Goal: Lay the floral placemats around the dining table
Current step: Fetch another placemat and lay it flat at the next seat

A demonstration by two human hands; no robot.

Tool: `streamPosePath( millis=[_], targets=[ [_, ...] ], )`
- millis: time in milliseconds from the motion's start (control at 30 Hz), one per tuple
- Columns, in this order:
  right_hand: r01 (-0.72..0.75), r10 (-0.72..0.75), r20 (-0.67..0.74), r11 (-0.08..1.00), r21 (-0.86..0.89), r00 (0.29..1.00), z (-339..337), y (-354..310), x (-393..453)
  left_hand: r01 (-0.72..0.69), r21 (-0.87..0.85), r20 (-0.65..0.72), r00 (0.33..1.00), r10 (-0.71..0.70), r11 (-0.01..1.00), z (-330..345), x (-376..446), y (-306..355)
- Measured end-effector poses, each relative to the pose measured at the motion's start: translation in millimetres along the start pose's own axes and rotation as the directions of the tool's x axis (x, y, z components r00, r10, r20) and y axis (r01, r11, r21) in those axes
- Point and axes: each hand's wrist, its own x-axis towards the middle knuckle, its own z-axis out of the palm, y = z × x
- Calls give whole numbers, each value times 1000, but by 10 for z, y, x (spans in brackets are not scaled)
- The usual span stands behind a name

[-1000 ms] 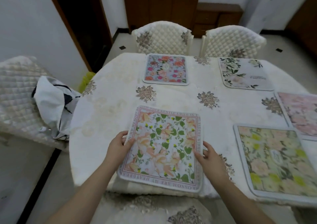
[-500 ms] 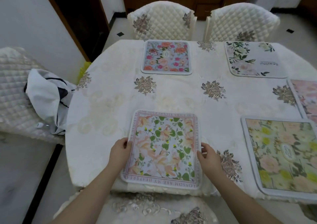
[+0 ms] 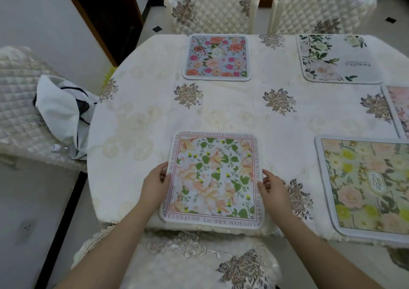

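A floral placemat with peach flowers, green leaves and a lettered border (image 3: 213, 179) lies flat at the near edge of the dining table (image 3: 141, 120). My left hand (image 3: 156, 183) grips its left edge and my right hand (image 3: 273, 189) grips its right edge. Other placemats lie around the table: a blue one with pink roses (image 3: 217, 56) at the far side, a white one with green leaves (image 3: 334, 58) to its right, a yellow-green one (image 3: 367, 187) at the near right, and a pink one (image 3: 398, 109) cut off by the right frame edge.
Two quilted cream chairs (image 3: 212, 8) (image 3: 321, 8) stand at the far side. A chair at the left (image 3: 20, 103) carries a white and black cloth (image 3: 64, 111). Another covered chair (image 3: 188, 262) sits right below me, tucked under the table edge.
The placemat in my hands went from tilted to square with the table edge and slid slightly toward me. My view tipped downward.
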Motion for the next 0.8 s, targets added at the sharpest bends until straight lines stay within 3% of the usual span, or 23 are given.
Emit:
streamPosePath(
  millis=[267, 400, 633, 800],
  targets=[
    [31, -32, -63, 999, -18, 998, 23, 18, -27, 11, 83, -111, 994, -1, 997, 60, 8, -66],
    [100, -106, -72, 992, -80, 992, 96, -117, 61, -109, 213, -186, 971, 150, 971, 116, 58, -19],
    [289, -270, 124, 943, -165, 955, 502, -581, 505, -474, 332, -27, 860, 510, 816, 459, 447, 434],
    [449, -402, 201, 830, -331, 893, 913, -802, 877, -486, 452, 100, 861, 500, 748, 690, 812, 656]
  ],
)
